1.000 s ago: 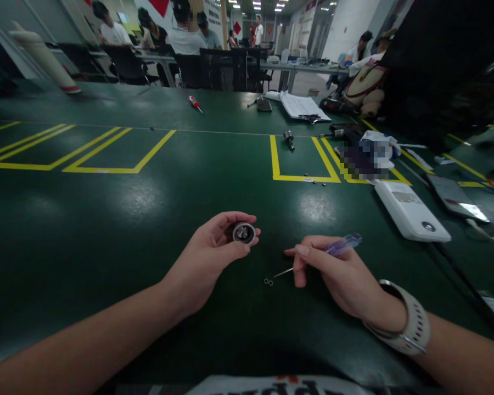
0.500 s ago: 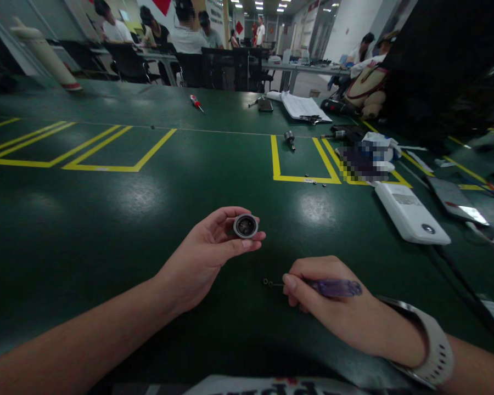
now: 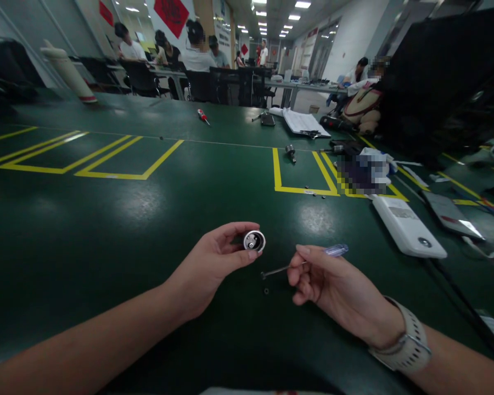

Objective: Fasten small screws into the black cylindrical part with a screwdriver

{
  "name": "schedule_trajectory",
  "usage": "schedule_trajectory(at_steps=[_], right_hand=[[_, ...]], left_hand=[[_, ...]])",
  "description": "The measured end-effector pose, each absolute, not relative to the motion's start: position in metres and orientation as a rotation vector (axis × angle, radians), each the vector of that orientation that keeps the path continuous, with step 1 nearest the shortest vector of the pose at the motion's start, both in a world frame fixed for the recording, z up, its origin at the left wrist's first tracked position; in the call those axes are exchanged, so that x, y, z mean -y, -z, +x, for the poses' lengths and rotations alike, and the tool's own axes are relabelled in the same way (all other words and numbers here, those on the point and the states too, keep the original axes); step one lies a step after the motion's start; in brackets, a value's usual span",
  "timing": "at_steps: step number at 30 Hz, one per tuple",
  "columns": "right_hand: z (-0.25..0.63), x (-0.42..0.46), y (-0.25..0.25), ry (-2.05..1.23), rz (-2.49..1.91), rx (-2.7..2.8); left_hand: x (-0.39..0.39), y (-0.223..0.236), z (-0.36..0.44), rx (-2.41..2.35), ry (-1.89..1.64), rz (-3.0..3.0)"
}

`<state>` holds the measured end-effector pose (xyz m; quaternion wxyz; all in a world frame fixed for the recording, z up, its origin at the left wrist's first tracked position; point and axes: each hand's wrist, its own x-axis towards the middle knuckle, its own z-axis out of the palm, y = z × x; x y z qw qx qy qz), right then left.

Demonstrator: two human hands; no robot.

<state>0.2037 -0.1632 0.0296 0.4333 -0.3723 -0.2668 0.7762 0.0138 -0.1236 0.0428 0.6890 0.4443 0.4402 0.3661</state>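
My left hand (image 3: 224, 255) grips a round metal housing (image 3: 254, 241) between thumb and fingers, its hollow side facing me. Small parts show inside the housing. In my right hand (image 3: 327, 277) is a screwdriver (image 3: 335, 250) with a clear purple handle, pinched by thumb and fingers. Its thin shaft points left, toward the housing but apart from it. A tiny ring-like part sits at the shaft's tip. Just below that tip, a small nut (image 3: 266, 291) lies on the green table (image 3: 148, 241).
Beyond my hands, a metal part (image 3: 290, 153) and several tiny nuts lie by a yellow-taped box. To the right are a white power bank (image 3: 409, 227) and a phone (image 3: 453, 214). Farther back are a red screwdriver (image 3: 203, 117) and a clipboard (image 3: 304, 123). People sit at far tables.
My right hand has turned palm-up and lifted the screwdriver, with a tiny part at its tip, off the table. The housing has tilted, showing more of its inside. The camera view has shifted.
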Motion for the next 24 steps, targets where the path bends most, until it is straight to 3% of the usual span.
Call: schedule_trajectory(at_steps=[12,24], right_hand=[[0.199,0.180,-0.034,-0.807,-1.056,1.738],[0.194,0.181,-0.031,-0.411,-0.946,2.070]], left_hand=[[0.130,-0.044,0.017,-1.019,-0.762,1.190],[0.132,-0.043,0.019,-1.062,-0.794,1.268]])
